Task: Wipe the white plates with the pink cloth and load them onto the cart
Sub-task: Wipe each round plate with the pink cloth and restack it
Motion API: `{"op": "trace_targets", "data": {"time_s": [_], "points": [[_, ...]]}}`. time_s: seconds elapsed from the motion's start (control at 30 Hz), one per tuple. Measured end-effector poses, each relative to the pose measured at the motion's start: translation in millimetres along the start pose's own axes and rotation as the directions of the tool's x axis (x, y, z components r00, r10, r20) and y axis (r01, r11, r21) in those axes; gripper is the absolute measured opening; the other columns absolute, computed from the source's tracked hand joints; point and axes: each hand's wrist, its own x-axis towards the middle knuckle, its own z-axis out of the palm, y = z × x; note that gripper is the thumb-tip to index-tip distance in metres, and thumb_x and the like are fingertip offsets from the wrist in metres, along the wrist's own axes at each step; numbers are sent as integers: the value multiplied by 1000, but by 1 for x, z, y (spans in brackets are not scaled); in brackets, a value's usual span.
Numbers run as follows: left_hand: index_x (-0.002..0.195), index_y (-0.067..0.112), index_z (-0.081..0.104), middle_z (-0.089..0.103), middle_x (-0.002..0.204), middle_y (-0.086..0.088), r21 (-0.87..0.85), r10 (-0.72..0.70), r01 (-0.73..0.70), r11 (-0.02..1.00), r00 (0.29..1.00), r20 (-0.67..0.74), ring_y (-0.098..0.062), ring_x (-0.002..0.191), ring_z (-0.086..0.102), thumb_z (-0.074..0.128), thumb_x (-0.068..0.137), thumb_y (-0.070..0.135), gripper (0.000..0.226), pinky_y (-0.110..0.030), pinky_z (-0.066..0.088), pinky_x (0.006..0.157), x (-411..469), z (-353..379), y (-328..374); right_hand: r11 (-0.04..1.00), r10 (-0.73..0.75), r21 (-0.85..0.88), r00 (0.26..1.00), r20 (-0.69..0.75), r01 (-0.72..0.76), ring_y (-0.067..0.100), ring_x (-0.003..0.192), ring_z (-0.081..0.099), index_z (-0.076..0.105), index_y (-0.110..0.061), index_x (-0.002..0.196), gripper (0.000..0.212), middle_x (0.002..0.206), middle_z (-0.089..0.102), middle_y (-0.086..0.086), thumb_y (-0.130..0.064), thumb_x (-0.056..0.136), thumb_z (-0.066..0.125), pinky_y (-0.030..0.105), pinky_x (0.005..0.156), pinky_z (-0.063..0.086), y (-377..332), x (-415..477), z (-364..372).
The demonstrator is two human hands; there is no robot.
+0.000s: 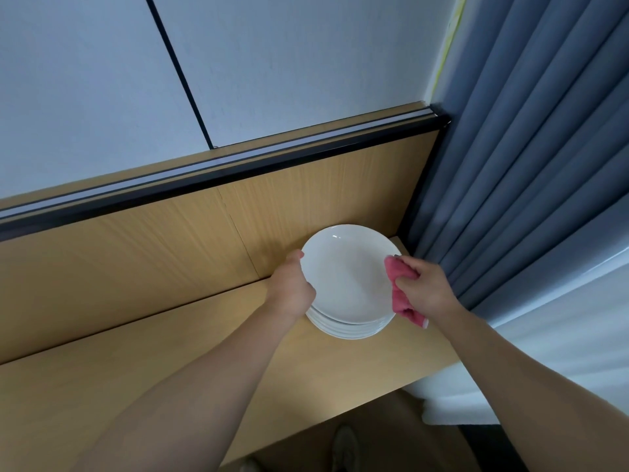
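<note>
Wooden desk (170, 352) stood below a white wall (306, 63), grey curtain (527, 165) just beyond the right hand (427, 289), which clutched the pink cloth (398, 294) at the top plate (350, 274) edge. Left hand (291, 289) gripped the opposite rim, over the stack (350, 330).

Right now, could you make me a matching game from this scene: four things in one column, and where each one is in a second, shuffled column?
Things
1. round white top plate
2. crumpled pink cloth
3. pleated blue-grey curtain
4. stack of white plates

Places
A. rests on the light wooden table
B. hangs to the right of that table
C. bunched in the right hand
D. held at its rim by the left hand

Pairs: 1-D, 2-C, 3-B, 4-A
</note>
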Motion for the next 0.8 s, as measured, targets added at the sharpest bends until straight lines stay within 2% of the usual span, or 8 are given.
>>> {"op": "trace_targets", "data": {"time_s": [0.07, 0.13, 0.2, 0.27, 0.33, 0.43, 0.63, 0.8], "points": [[124, 21, 45, 51, 69, 0, 19, -16, 16, 1000, 1000, 19, -16, 58, 49, 44, 84, -1, 46, -26, 35, 48, -2, 1, 0, 1000, 14, 13, 1000, -1, -14, 29, 61, 55, 60, -6, 111, 23, 71, 54, 14, -11, 94, 46, 42, 60, 45, 0, 0, 0], [114, 19, 47, 47, 64, 0, 60, -3, 2, 998, 1000, 12, -16, 54, 44, 43, 83, -1, 37, -27, 35, 50, -3, 0, 0, 1000, 18, -6, 1000, -1, -18, 28, 62, 54, 58, -5, 115, 25, 72, 55, 13, -12, 94, 46, 51, 60, 50, -1, 0, 0], [106, 18, 45, 50, 74, -1, 79, 14, -14, 997, 1000, 4, -16, 57, 44, 44, 83, 0, 29, -28, 35, 51, -3, 1, 2, 999, 16, -32, 1000, -3, -16, 27, 63, 52, 50, -1, 119, 30, 72, 54, 13, -12, 92, 44, 56, 60, 50, -1, 0, 0], [100, 20, 42, 50, 93, -3, 70, 17, -19, 997, 1000, 18, -17, 63, 45, 44, 83, -2, 27, -27, 33, 50, -2, 2, 5, 1000, 9, -27, 1000, 0, -9, 28, 61, 49, 45, -1, 120, 33, 69, 53, 13, -10, 88, 42, 44, 60, 44, 2, 1, 1], [98, 21, 42, 48, 93, -2, 56, 3, -6, 998, 999, 46, -17, 62, 44, 43, 81, -4, 30, -26, 31, 49, -3, 5, 6, 999, -9, -48, 1000, -9, 9, 29, 60, 50, 43, -1, 118, 32, 67, 54, 14, -10, 87, 41, 41, 61, 41, 4, 2, 1], [96, 17, 45, 43, 70, 0, -45, -52, 53, 998, 998, 30, -16, 56, 38, 40, 79, -6, 30, -26, 31, 49, -3, 6, 6, 997, -35, -76, 999, -12, 34, 30, 56, 51, 47, -2, 113, 26, 62, 56, 17, -13, 90, 42, 41, 57, 42, 4, 2, -1], [91, 15, 44, 39, 69, 2, -149, -110, 100, 984, 992, -64, -16, 57, 35, 38, 76, -9, 29, -25, 28, 48, -8, 5, 6, 986, -145, -93, 989, -35, 141, 25, 40, 47, 58, -13, 106, 21, 55, 50, 17, -16, 95, 40, 34, 43, 40, -10, -5, -4], [90, 14, 44, 38, 71, 1, -162, -146, 123, 979, 979, -140, -17, 58, 33, 37, 76, -8, 27, -26, 26, 49, -15, -19, -12, 956, -277, -126, 957, -87, 266, 36, 46, 57, 65, -18, 100, 22, 65, 62, 14, -13, 95, 45, 47, 38, 46, -43, -23, -5]]}}
